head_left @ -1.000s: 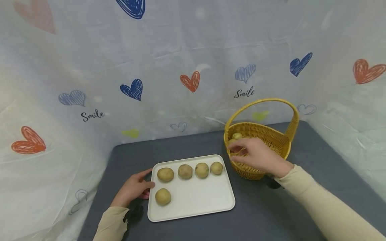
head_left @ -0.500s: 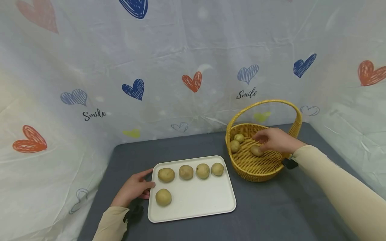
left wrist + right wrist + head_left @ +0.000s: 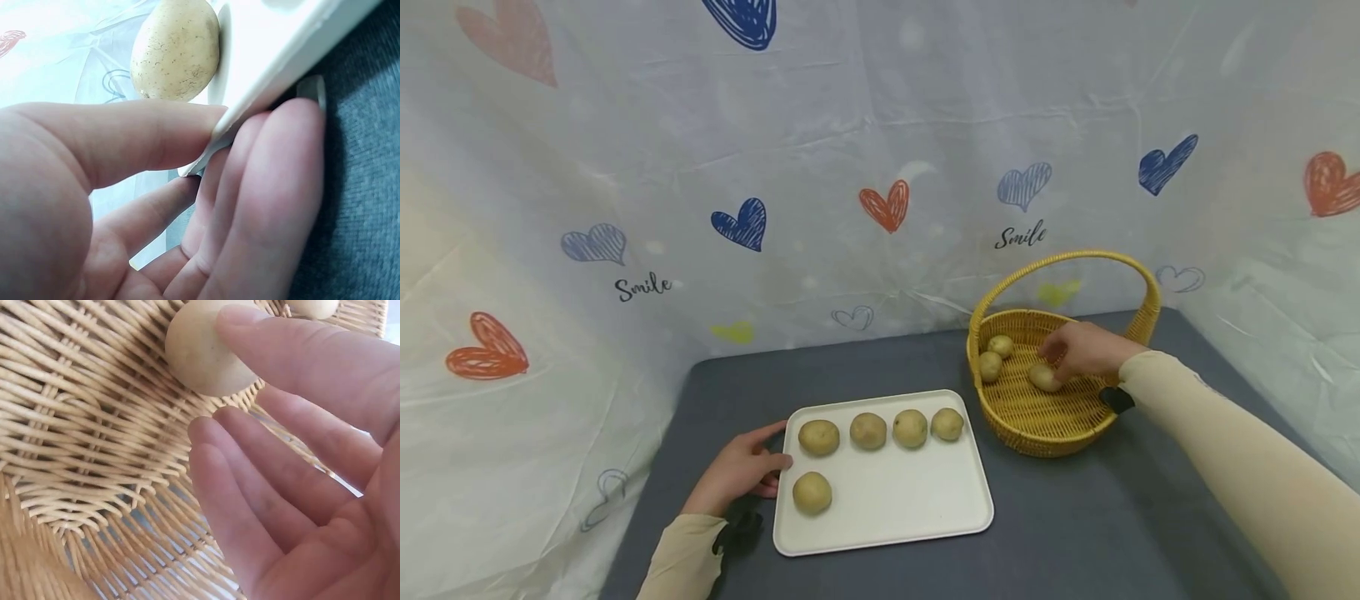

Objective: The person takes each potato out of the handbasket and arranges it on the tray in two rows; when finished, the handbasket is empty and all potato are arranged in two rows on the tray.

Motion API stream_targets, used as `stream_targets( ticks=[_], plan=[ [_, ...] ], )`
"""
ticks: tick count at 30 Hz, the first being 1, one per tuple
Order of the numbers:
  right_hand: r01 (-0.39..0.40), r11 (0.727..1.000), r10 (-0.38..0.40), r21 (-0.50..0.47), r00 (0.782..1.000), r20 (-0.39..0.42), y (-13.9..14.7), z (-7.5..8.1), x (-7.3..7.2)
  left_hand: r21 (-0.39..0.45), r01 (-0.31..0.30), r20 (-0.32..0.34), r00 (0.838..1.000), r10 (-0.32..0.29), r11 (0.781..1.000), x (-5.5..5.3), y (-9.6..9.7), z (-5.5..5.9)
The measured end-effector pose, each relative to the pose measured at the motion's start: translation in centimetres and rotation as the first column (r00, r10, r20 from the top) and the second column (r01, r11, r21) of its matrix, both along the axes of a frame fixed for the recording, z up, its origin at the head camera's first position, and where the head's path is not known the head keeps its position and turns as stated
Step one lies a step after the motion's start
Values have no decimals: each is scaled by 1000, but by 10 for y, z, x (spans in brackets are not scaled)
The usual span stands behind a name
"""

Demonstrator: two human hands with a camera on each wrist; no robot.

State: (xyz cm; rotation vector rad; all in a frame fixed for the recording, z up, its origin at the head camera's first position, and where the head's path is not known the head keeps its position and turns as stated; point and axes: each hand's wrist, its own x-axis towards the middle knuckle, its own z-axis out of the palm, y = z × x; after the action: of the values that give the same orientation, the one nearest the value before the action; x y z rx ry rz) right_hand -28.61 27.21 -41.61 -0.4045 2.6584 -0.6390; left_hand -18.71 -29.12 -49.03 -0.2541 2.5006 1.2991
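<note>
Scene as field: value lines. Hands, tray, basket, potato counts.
left hand: grips the left edge of the tray
right hand: inside the basket, thumb touching one potato; full grip unclear
on tray: five potatoes, four in a row along the far edge, one in front of the row's left end
in basket: three potatoes visible, including the touched one
basket position: right of tray
table: dark grey
</note>
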Motion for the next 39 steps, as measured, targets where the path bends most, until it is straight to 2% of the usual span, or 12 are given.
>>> stream_targets(
  ticks=[11,16,30,34,39],
  plan=[
    [-40,999,40,3,999,-1,-7,-12,-14,-11,-27,4,1000,27,1000,3,-5,-3],
    [-36,999,36,1,999,14,-7,-9,-12,-12,-33,4,999,33,999,3,-3,-1],
    [-21,1000,21,10,999,-46,-4,-13,-17,-8,-8,-11,1000,8,1000,3,2,1],
    [-2,1000,0,-20,997,-71,-2,-10,-13,-9,-8,-18,1000,8,1000,2,2,1],
    [9,996,-20,-85,992,-124,-4,4,3,-7,-6,-26,1000,6,1000,1,3,1]
  ],
)
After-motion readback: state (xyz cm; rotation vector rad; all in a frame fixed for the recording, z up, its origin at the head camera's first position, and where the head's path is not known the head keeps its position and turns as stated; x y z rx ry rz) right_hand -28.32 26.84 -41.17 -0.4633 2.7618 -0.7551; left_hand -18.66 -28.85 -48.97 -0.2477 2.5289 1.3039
